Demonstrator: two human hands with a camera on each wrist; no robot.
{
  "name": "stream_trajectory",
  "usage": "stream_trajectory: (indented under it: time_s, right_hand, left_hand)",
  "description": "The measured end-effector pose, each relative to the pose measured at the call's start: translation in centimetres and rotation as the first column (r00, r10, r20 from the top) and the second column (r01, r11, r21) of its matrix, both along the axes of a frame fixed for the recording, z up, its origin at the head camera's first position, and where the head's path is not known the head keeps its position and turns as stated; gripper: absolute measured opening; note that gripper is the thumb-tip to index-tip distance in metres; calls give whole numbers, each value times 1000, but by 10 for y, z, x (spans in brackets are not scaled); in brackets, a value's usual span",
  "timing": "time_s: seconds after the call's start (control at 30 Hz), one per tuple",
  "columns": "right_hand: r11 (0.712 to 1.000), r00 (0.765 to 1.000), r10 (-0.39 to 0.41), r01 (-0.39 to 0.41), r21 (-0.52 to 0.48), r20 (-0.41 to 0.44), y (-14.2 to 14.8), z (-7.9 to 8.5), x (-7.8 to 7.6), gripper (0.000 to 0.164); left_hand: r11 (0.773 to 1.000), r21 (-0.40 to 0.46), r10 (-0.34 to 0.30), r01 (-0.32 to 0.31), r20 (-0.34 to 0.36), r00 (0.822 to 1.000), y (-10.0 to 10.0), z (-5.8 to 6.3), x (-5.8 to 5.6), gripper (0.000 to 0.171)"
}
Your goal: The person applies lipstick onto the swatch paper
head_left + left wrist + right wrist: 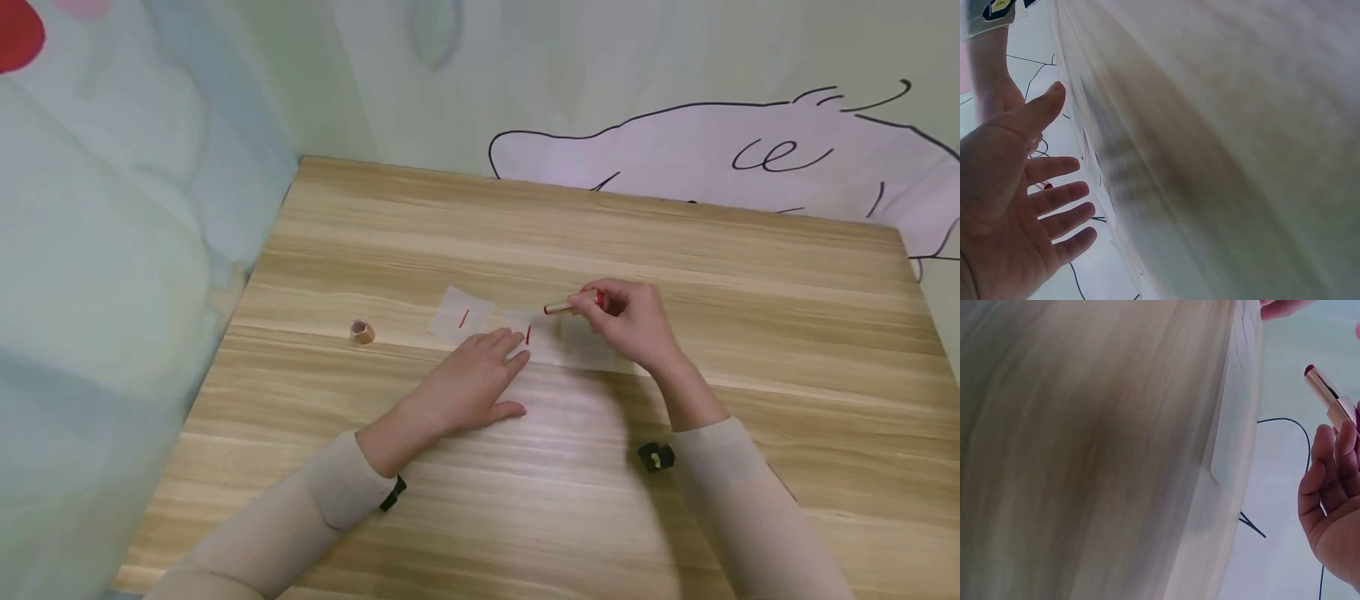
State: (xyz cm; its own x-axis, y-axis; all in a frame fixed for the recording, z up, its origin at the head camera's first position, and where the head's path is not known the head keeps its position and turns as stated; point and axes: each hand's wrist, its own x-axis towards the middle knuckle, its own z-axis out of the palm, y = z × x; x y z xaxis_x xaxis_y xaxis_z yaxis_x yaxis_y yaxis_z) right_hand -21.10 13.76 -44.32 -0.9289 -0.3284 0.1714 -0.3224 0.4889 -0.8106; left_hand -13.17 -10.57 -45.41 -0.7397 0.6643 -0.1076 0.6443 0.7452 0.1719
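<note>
In the head view, a cap (362,332) is seen well left of the middle sheet (542,338), and the left sheet (452,317), marked in red, just left of it. The red-marked middle sheet is partly covered by the left hand (480,375), its fingers straight and slightly spread. Near the middle sheet's right edge, a red-tipped lipstick (558,307) is pinched by the right hand (636,327), apart from the left. Just right of the middle sheet, the right sheet (587,347) is partly hidden.
</note>
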Motion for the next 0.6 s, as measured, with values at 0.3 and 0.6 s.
stream_trajectory:
  time_s: [0.3, 0.6]
  right_hand:
    - [999, 999, -37, 38, -15, 20, 4, 22, 8, 12]
    - [998, 998, -55, 55, -16, 19, 18, 6, -1, 17]
  left_hand:
    - [999, -6, -33, 33, 2, 999, 15, 6, -3, 73]
    - [999, -20, -32, 32, 33, 999, 26, 11, -5, 72]
